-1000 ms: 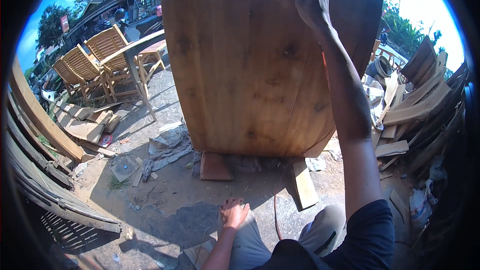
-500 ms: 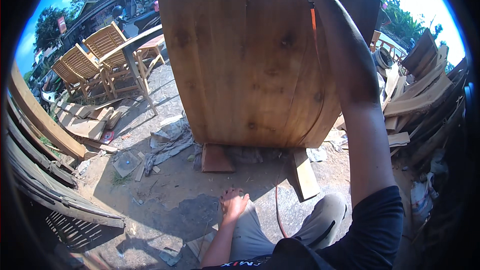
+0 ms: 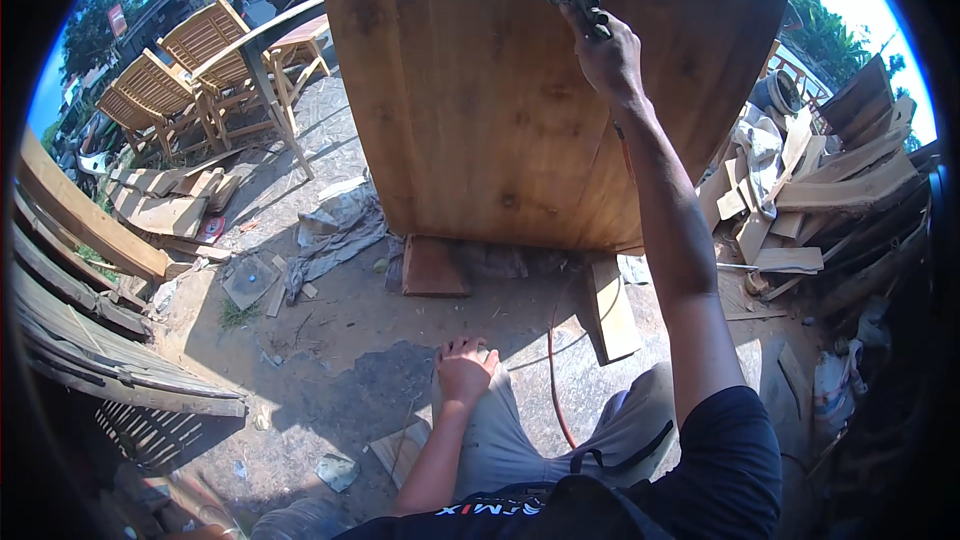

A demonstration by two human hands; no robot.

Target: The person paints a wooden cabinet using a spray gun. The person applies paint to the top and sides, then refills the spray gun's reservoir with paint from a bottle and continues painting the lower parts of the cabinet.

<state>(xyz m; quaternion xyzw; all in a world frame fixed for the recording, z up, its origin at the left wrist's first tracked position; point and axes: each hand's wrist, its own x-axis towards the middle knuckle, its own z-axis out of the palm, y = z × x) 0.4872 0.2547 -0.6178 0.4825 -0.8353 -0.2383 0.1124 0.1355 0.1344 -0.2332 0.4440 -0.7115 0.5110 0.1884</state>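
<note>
A large brown wooden panel (image 3: 470,130) stands upright before me, its lower edge propped on a reddish wood block (image 3: 432,268) and a pale board (image 3: 612,312). My right hand (image 3: 612,58) is closed around a spray gun (image 3: 578,6) with a dark cup on top. The gun's nozzle points left across the upper part of the panel, and a faint pale mist shows at its tip. A reddish hose (image 3: 556,390) runs over the ground between my legs. Resting on my left knee is my left hand (image 3: 466,370), fingers apart and holding nothing.
Slatted wooden chairs (image 3: 150,95) and a table (image 3: 255,40) stand at the far left. Crumpled cloth (image 3: 340,225) lies left of the panel. A heap of wood offcuts (image 3: 800,200) fills the right side. Weathered planks (image 3: 120,360) border the near left.
My right hand has come down and left across the panel, bringing the spray gun into view. The view has shifted, so the panel sits higher. My left hand remains on the knee.
</note>
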